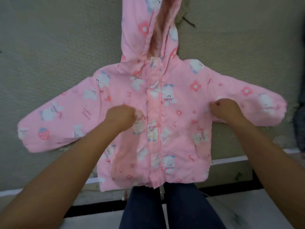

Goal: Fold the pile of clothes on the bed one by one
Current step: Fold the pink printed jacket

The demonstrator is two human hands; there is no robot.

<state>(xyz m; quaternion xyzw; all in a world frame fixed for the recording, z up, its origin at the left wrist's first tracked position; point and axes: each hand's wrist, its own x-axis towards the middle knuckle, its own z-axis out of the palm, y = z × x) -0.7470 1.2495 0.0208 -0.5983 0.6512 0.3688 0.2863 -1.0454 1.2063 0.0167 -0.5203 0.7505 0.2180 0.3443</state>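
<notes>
Head view. Pink hooded jacket [158, 116]: spread flat, front up, zipped, frame centre, on the grey-green bed [49, 55]; hood toward top, sleeves out to both sides. Left hand [121, 115]: fingers curled, pinching jacket front left of zip. Right hand [225, 109]: fingers curled, gripping fabric at right armpit. Dark cloth [299, 126]: right edge. Dark-trousered legs [165, 205]: bottom centre.

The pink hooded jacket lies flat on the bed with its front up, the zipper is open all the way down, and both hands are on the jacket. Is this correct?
Not quite. In the head view the zipper is closed from collar to hem, not open. The rest holds: the pink hooded jacket lies flat on the bed, front up, with the left hand and right hand on it.
</notes>
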